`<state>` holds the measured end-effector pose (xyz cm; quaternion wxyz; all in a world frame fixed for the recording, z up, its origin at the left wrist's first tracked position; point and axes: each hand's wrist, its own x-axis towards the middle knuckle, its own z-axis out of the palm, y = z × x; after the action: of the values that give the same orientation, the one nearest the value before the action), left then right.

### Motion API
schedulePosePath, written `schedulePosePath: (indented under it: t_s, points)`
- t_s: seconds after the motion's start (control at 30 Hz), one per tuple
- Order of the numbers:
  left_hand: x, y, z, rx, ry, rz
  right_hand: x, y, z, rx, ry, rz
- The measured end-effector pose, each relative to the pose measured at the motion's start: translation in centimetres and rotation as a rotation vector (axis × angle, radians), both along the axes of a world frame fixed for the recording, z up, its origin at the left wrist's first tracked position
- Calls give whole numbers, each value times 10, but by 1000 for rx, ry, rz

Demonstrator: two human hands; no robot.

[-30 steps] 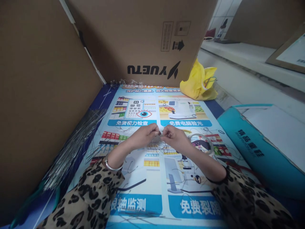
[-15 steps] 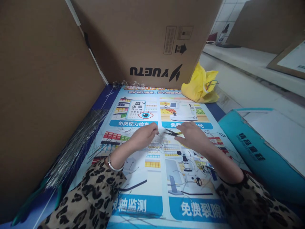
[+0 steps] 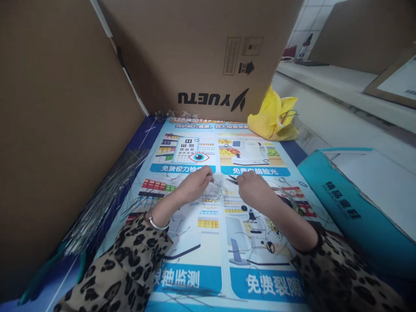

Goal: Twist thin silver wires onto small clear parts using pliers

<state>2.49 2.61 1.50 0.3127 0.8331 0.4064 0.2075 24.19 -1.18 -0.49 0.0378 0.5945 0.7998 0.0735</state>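
Note:
My left hand (image 3: pixel 196 185) pinches a thin coil of wire (image 3: pixel 215 190), whose loops hang just right of the fingertips over the printed sheet (image 3: pixel 211 242). To the right, my right hand (image 3: pixel 255 187) is closed round small pliers (image 3: pixel 232 179); their dark jaws stick out toward the left hand, and the handles are mostly hidden in the fingers. A small gap separates the jaws from the left fingertips. More loose wires (image 3: pixel 276 229) lie on the sheet beneath my right forearm.
Long straight wires (image 3: pixel 104 195) lie at the left, above a green-handled tool (image 3: pixel 42 273). Cardboard (image 3: pixel 201 52) stands behind and at the left. A yellow bag (image 3: pixel 273 116) and a teal box (image 3: pixel 344 195) are at the right.
My right hand has closed more tightly round the pliers, and its forearm has shifted a little left. The pliers' jaws show less beyond the fingers. My left hand has moved slightly left.

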Motion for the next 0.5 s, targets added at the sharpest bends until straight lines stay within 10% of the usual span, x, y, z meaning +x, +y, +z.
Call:
schedulePosePath:
  t_s: [0.5]
  points:
    - [2,2,-8,48,-39,16,3,-2,19,26,87,-66]
